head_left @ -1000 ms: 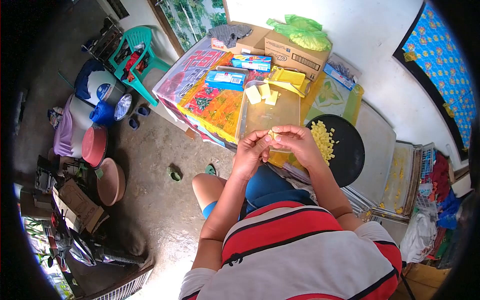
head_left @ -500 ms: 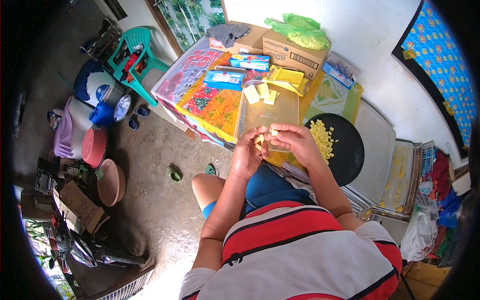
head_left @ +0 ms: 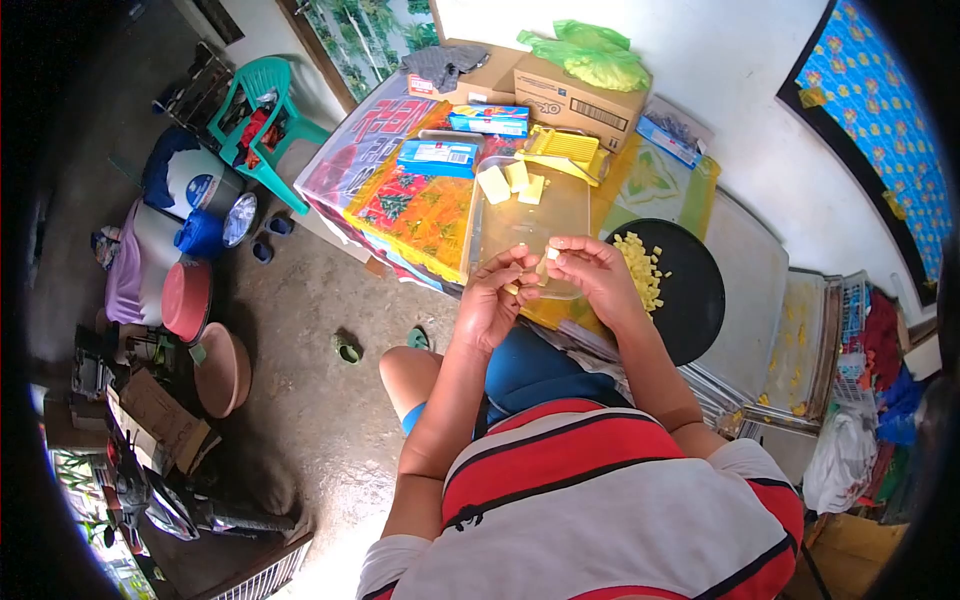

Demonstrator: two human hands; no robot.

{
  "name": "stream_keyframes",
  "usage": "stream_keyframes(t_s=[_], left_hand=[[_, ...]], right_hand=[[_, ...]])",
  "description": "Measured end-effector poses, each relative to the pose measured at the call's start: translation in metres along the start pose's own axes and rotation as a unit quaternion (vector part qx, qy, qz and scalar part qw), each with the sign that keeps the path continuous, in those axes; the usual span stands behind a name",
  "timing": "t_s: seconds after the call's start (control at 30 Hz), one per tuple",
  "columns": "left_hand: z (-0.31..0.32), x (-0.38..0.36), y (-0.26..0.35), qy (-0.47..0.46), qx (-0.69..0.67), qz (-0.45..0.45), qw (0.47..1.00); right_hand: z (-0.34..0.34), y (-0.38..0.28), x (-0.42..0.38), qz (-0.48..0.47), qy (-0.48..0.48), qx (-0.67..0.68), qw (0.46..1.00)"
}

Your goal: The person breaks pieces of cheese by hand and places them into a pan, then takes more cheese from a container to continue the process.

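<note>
My right hand point(head_left: 597, 278) pinches a small pale cheese cube point(head_left: 553, 254) between thumb and fingertips. Just left of it, my left hand point(head_left: 492, 305) is curled around yellow cheese pieces point(head_left: 512, 289), partly hidden by the fingers. Both hands are over the near end of a clear plastic tray point(head_left: 577, 215). Toward the tray's far end lie cheese slabs point(head_left: 493, 185). To the right of my right hand is a round black pan point(head_left: 697, 290), with many small cheese cubes point(head_left: 640, 268) heaped along its left side.
Beyond the tray are a ridged yellow plastic tool point(head_left: 566, 150), blue boxes point(head_left: 437, 158) and a cardboard box point(head_left: 578, 98) under a green plastic bag point(head_left: 590, 58). Metal trays point(head_left: 752, 270) stand at the right. Left of the table are a green chair point(head_left: 262, 120) and basins point(head_left: 222, 368).
My hands have moved slightly apart, the right still pinching a cube. The left fingers have curled further over their pieces. The whole view has shifted a little.
</note>
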State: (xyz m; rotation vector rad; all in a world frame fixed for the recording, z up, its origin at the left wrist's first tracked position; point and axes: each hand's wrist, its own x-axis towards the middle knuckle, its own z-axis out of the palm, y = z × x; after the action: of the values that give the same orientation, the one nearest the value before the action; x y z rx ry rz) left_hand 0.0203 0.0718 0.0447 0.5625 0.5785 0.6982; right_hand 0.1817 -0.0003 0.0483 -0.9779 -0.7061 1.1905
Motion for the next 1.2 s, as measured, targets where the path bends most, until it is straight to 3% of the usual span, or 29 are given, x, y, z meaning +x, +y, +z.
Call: stream_keyframes(t_s=[0.2,0.3,0.43,0.67,0.77,0.87,1.03,1.13,1.2], left_hand=[[-0.005,0.038,-0.031,-0.075,0.177,-0.063,0.979],[0.006,0.072,-0.06,-0.073,0.342,-0.08,0.934],[0.03,0.108,-0.099,-0.111,0.365,-0.085,0.92],[0.072,0.152,-0.137,-0.073,0.399,-0.043,0.913],[0.074,0.175,-0.151,-0.109,0.428,0.001,0.897],[0.084,0.179,-0.159,-0.105,0.388,0.015,0.915],[0.092,0.18,-0.153,-0.102,0.427,-0.039,0.898],[0.09,0.172,-0.15,-0.106,0.412,-0.022,0.905],[0.085,0.167,-0.147,-0.116,0.414,-0.007,0.903]], right_hand=[[-0.057,0.001,0.005,-0.072,0.112,-0.072,0.989],[-0.111,0.008,0.01,-0.078,0.17,-0.122,0.975],[-0.162,0.018,0.008,-0.026,0.216,-0.185,0.959],[-0.194,0.038,0.012,-0.029,0.24,-0.172,0.955],[-0.203,0.037,0.013,-0.032,0.241,-0.183,0.953],[-0.209,0.035,0.015,-0.03,0.24,-0.209,0.948],[-0.217,0.037,0.019,-0.021,0.246,-0.226,0.942],[-0.22,0.041,0.018,-0.03,0.287,-0.389,0.875],[-0.211,0.036,0.013,-0.063,0.294,-0.424,0.854]])
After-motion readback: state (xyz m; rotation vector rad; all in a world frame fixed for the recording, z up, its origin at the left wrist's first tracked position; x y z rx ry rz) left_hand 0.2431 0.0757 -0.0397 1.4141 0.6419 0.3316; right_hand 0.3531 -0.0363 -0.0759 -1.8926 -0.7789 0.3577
